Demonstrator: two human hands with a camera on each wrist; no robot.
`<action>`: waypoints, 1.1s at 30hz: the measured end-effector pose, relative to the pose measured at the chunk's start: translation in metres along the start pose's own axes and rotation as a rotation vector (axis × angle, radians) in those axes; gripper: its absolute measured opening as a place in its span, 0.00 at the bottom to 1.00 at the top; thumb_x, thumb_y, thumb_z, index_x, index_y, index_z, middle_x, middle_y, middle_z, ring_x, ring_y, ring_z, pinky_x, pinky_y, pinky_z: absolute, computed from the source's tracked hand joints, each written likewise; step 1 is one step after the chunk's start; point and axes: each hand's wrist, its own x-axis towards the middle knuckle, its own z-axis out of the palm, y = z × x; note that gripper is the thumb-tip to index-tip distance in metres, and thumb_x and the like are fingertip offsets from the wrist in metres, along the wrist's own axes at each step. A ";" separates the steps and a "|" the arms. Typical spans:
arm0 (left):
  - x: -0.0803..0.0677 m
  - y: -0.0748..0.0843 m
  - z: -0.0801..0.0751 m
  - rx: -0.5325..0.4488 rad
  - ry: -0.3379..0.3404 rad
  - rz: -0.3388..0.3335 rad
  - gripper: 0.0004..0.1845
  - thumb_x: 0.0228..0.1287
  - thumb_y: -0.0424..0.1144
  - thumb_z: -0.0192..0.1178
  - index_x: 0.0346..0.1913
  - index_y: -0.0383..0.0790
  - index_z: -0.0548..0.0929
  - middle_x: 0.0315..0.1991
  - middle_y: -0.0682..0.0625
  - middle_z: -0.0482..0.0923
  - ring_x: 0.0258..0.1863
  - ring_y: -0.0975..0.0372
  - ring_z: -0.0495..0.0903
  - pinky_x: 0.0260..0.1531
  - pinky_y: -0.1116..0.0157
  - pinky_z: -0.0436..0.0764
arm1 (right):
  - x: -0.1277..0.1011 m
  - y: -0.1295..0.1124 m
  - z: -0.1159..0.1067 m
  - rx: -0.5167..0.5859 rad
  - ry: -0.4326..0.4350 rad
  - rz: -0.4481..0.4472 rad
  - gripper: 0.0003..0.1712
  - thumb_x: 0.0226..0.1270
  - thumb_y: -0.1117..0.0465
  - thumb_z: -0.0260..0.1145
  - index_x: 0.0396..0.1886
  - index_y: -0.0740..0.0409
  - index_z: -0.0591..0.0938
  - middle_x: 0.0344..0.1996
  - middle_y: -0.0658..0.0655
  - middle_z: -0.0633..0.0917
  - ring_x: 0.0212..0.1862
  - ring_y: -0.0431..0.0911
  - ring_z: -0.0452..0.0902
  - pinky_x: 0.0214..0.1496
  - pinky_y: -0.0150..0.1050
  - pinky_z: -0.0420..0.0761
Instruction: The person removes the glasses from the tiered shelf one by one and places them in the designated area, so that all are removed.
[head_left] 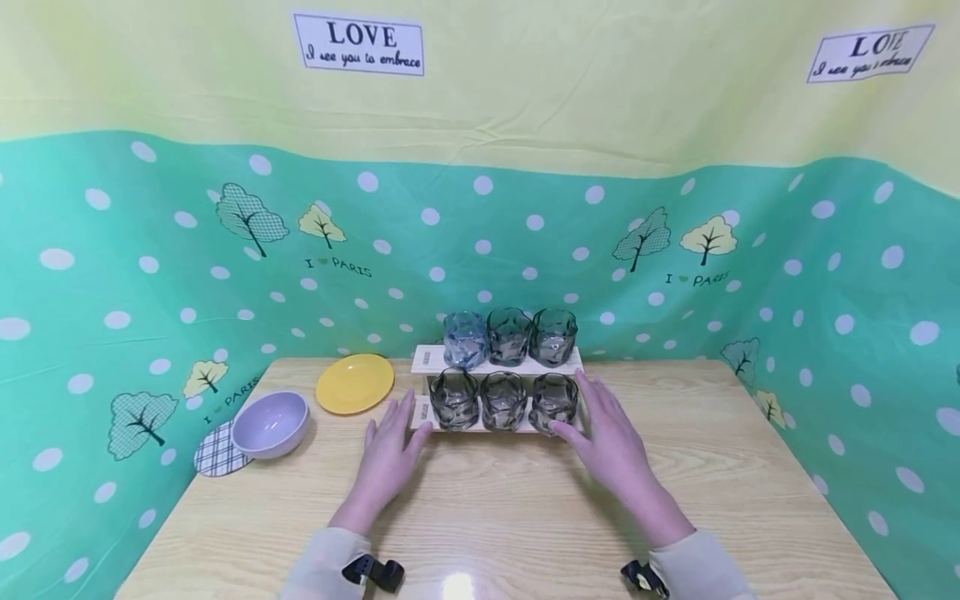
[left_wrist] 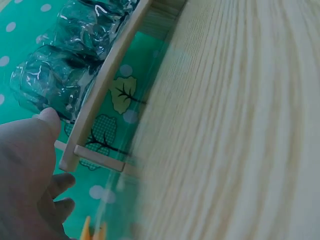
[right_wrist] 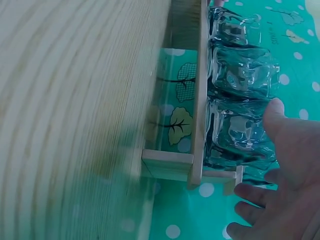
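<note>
Item, far left: a checked coaster (head_left: 217, 454) lies at the table's (head_left: 525, 517) left edge, with a lilac bowl (head_left: 270, 423) just beside it and partly over it. Next, nearer the backdrop, a yellow plate (head_left: 355, 383). We see neither hand near these.

Item, our left hand (head_left: 390, 454): fingers straight and relaxed, gripping nothing — the fingertips rest at the left end of the wooden rack (head_left: 497, 363). The left wrist view shows the thumb (left_wrist: 50, 120) close against the end glass and the rack's frame (left_wrist: 100, 95); whether it presses or only touches, we cannot tell.

Item, centre: the rack stands upright toward the back of the table, two tiers. Upper tier — a blue-tinted glass (head_left: 464, 337), then two dark ones (head_left: 509, 335) (head_left: 553, 336). Lower tier — three dark glasses (head_left: 453, 398) (head_left: 503, 400) (head_left: 553, 402). All six places are filled, so we judge the loading complete.

Item, our right hand (head_left: 607, 442): also flat and unclenched, fingers alongside the rack's right end, thumb touching or nearly touching the lower right glass. The right wrist view shows that thumb (right_wrist: 275, 112) against the glass (right_wrist: 240, 132), the other fingers (right_wrist: 250, 192) spread under the frame's end.

Standing: rack full, hands bracketing it at both ends, no firm hold taken. Any lifting or shifting of the rack is, in our judgement, not yet begun.
</note>
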 end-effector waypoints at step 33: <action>-0.001 -0.013 0.016 -0.154 0.016 -0.095 0.34 0.92 0.52 0.49 0.89 0.40 0.60 0.76 0.27 0.72 0.77 0.30 0.68 0.78 0.33 0.64 | 0.014 0.003 0.019 0.281 -0.041 0.093 0.61 0.71 0.40 0.79 0.92 0.44 0.54 0.83 0.70 0.66 0.74 0.72 0.73 0.75 0.71 0.73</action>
